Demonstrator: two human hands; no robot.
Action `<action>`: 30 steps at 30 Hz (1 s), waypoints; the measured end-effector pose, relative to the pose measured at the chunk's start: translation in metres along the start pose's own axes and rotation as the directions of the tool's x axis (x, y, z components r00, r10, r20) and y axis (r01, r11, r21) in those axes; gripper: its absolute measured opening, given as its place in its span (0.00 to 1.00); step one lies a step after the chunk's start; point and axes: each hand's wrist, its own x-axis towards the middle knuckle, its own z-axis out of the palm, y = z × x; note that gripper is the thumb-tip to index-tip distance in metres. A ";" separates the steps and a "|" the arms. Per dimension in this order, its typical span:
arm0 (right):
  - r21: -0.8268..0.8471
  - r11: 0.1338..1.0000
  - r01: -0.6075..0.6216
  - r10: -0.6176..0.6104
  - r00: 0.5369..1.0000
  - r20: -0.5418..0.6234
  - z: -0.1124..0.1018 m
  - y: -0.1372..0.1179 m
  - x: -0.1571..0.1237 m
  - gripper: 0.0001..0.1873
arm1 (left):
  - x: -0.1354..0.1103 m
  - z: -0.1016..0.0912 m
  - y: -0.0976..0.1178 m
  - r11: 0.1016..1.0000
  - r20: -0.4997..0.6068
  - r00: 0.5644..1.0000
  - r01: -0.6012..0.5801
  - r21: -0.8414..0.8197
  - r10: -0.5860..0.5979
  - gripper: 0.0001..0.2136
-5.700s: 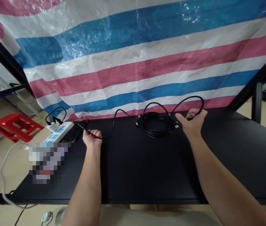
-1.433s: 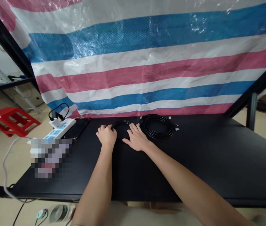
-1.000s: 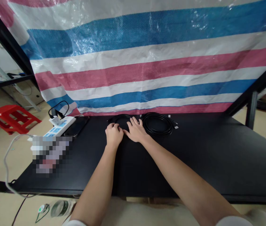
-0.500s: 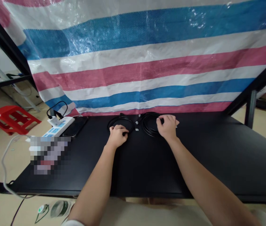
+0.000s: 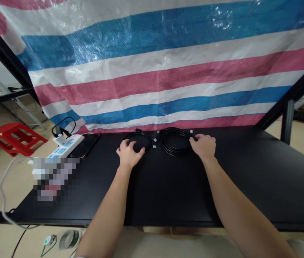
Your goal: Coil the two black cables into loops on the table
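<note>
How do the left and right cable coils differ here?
The left coil makes a smaller ring; the right coil is larger. The left coil's bundle looks thinner, while the right coil's is thicker. The left hand partly covers the left coil's near side; the right hand is at the right coil's right edge. Both coils are black and lie on the black table.

- Our left grip (image 5: 129,154) spread wide at smaller black coil (image 5: 150,139).
- Our right grip (image 5: 205,146) curled at right edge of larger black coil (image 5: 167,147).
- Phone (image 5: 84,146) beside power strip (image 5: 65,147), left side of our tabletop (image 5: 168,193).
</note>
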 end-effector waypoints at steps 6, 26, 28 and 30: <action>0.042 0.998 -0.044 0.039 0.992 0.117 -0.008 -0.002 0.001 0.10 | 0.001 0.001 -0.001 0.991 0.089 0.988 0.131 -0.028 -0.128 0.34; 0.942 0.122 -0.312 -0.161 0.931 0.329 -0.027 -0.025 -0.006 0.16 | -0.011 0.020 0.021 0.811 0.007 0.922 -0.336 -0.479 0.386 0.12; 0.946 0.147 -0.289 -0.145 0.940 0.310 -0.027 -0.024 -0.005 0.15 | -0.010 0.022 0.021 0.778 -0.012 0.955 -0.248 -0.577 0.295 0.09; 0.942 0.207 -0.264 -0.056 0.958 0.281 -0.025 -0.020 -0.001 0.16 | -0.006 0.023 0.019 0.710 -0.013 0.987 -0.125 -0.693 0.161 0.08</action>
